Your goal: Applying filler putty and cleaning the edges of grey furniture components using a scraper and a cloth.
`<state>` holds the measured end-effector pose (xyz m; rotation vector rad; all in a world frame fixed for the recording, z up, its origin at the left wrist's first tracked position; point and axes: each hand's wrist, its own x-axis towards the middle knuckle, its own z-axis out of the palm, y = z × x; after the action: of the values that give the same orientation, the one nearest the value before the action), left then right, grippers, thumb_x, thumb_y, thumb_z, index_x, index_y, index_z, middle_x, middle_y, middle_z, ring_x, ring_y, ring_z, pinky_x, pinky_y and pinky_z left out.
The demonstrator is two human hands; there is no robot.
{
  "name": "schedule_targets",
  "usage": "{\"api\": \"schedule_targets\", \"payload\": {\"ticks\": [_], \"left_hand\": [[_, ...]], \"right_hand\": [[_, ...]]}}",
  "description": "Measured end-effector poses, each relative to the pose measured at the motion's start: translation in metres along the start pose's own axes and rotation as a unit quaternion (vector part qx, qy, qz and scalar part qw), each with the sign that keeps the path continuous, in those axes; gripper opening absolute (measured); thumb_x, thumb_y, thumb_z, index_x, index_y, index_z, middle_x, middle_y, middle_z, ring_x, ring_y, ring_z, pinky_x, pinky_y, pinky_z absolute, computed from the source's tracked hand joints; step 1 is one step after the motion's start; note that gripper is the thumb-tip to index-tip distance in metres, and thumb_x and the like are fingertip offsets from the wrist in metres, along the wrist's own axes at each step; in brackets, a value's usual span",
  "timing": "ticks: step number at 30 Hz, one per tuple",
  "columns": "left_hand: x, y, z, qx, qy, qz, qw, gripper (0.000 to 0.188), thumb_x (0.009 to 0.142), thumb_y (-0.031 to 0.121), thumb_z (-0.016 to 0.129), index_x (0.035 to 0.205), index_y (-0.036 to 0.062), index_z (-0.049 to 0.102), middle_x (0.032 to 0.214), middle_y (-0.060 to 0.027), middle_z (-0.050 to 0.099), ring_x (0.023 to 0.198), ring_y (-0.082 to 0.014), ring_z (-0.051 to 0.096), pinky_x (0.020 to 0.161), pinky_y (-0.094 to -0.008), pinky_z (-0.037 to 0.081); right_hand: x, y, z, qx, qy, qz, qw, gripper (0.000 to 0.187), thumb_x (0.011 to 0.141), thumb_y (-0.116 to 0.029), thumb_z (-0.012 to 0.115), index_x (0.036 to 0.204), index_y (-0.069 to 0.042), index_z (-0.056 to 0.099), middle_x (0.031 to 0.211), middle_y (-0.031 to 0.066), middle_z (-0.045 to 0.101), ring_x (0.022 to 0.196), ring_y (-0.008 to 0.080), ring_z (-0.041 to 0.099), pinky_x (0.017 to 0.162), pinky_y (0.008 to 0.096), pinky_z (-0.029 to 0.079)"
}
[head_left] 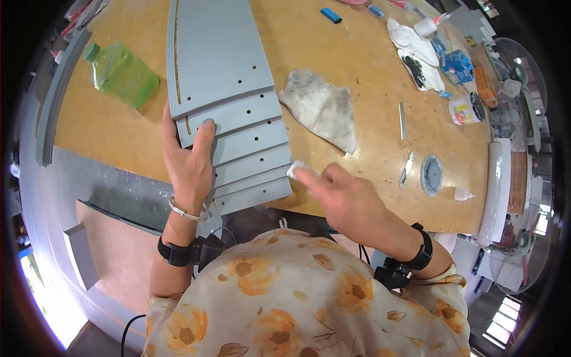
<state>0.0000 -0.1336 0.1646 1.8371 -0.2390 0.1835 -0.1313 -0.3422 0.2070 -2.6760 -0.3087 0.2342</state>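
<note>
Several grey curved panels with small dark holes lie in a stepped stack, each one jutting out nearer to me than the one above it. My left hand grips the stack at its left edge, thumb on top and fingers around the side, partly hidden beneath. Just off the stack's right edge, my right hand pinches a small white wad, which looks like cloth or paper. Beyond that hand a stained whitish cloth lies crumpled on the wooden table.
A green-tinted plastic bottle lies left of the stack, near grey curved strips. To the right are a blade, a utility knife, a round grey-smeared lid, a tub and white gloves. A blue block sits at the back.
</note>
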Motion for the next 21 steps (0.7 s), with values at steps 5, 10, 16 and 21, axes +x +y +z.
{"api": "schedule_targets", "payload": {"ticks": [5, 10, 16, 21], "left_hand": [[-0.002, -0.002, 0.001, -0.047, -0.001, -0.028, 0.998, 0.059, 0.086, 0.016, 0.060, 0.134, -0.0051, 0.033, 0.120, -0.0145, 0.051, 0.107, -0.0201, 0.050, 0.094, -0.0319, 0.039], [-0.002, 0.000, 0.002, -0.047, 0.007, -0.050, 0.998, 0.060, 0.086, 0.017, 0.061, 0.134, -0.0054, 0.033, 0.123, -0.0145, 0.050, 0.110, -0.0196, 0.048, 0.095, -0.0317, 0.039], [0.002, 0.002, 0.003, -0.011, 0.015, -0.031, 0.999, 0.059, 0.086, 0.019, 0.061, 0.133, -0.0062, 0.035, 0.125, -0.0144, 0.049, 0.112, -0.0205, 0.046, 0.097, -0.0322, 0.036], [0.000, -0.003, 0.003, 0.016, 0.011, -0.006, 1.000, 0.059, 0.087, 0.020, 0.061, 0.133, -0.0061, 0.035, 0.124, -0.0135, 0.049, 0.111, -0.0203, 0.046, 0.097, -0.0324, 0.035]], "right_hand": [[0.005, -0.006, -0.013, 0.037, 0.040, 0.028, 0.998, 0.040, 0.085, -0.008, 0.051, 0.125, -0.006, 0.049, 0.077, 0.0136, 0.051, 0.057, 0.0281, 0.054, 0.047, 0.0372, 0.046], [0.013, -0.003, -0.015, 0.045, 0.020, 0.052, 0.997, 0.036, 0.087, -0.013, 0.054, 0.123, -0.012, 0.052, 0.070, 0.0088, 0.051, 0.062, 0.0259, 0.054, 0.053, 0.0359, 0.046], [0.018, -0.013, -0.025, -0.029, -0.053, 0.070, 0.996, 0.039, 0.086, -0.010, 0.054, 0.124, -0.012, 0.050, 0.070, 0.0094, 0.049, 0.061, 0.0262, 0.053, 0.052, 0.0365, 0.045], [0.008, -0.007, -0.014, 0.044, -0.021, 0.069, 0.996, 0.040, 0.086, -0.010, 0.054, 0.126, -0.013, 0.049, 0.071, 0.0088, 0.050, 0.062, 0.0260, 0.054, 0.054, 0.0351, 0.046]]}}
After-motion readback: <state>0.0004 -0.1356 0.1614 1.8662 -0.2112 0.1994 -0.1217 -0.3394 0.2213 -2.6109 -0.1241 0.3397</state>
